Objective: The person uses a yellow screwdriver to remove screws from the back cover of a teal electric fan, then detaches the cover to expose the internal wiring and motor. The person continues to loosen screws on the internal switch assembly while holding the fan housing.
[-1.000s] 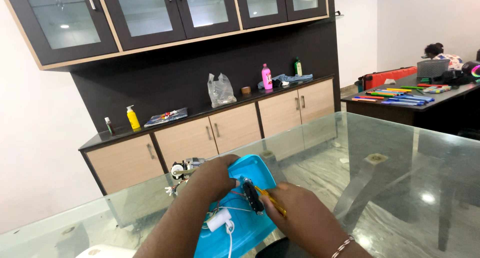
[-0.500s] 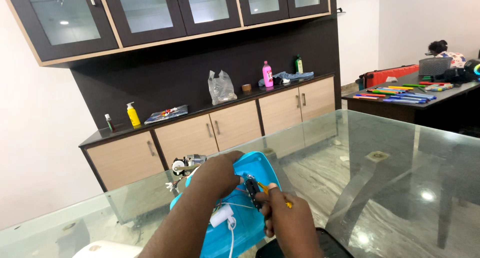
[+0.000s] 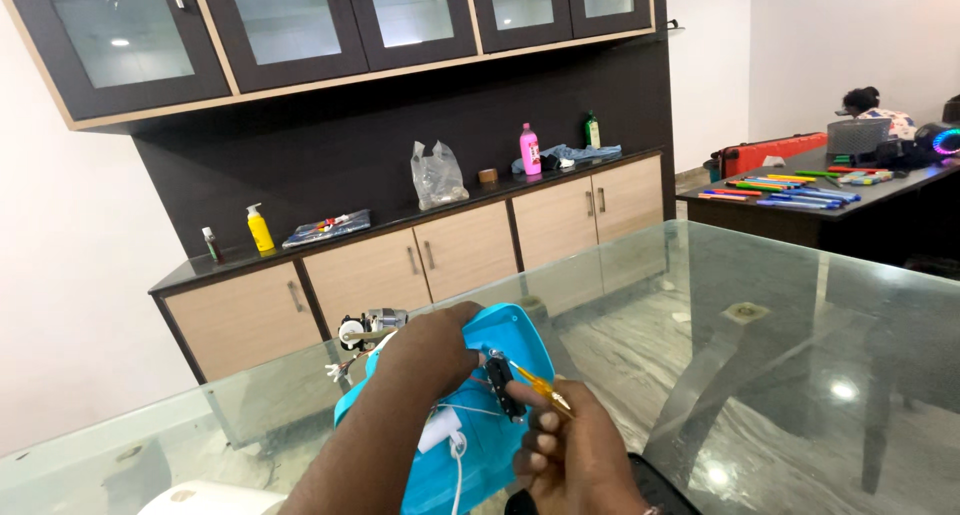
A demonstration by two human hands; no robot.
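A bright blue plastic shell (image 3: 500,375), smooth and rounded at its corners, is held up over the glass worktop (image 3: 800,375) near the person's chest, its open inner side facing the camera. Thin white wires (image 3: 455,445) run across that inner face to a small white plug-like piece, and a small black part (image 3: 500,383), narrow and oblong, sits near the middle. At the shell's upper left edge a little metal motor with a white wheel (image 3: 365,327) sticks out, with short wire ends beside it.

The left hand (image 3: 430,350) is closed over the shell's upper left side, fingers wrapped across the top edge, gripping it. The right hand (image 3: 570,455) is closed around a thin tool with a clear yellow-orange handle (image 3: 535,383), whose tip meets the black part inside the shell.

The worktop is clear glass with a greenish edge; a marble-patterned floor shows through it. Behind stands a long cabinet (image 3: 420,255) with light wood doors and a dark top, carrying a yellow bottle (image 3: 259,228), a crumpled clear plastic bag (image 3: 437,175) and a pink bottle (image 3: 529,149). Dark glass-fronted cupboards hang above. At far right a dark desk (image 3: 800,210) holds rows of coloured markers (image 3: 780,187).
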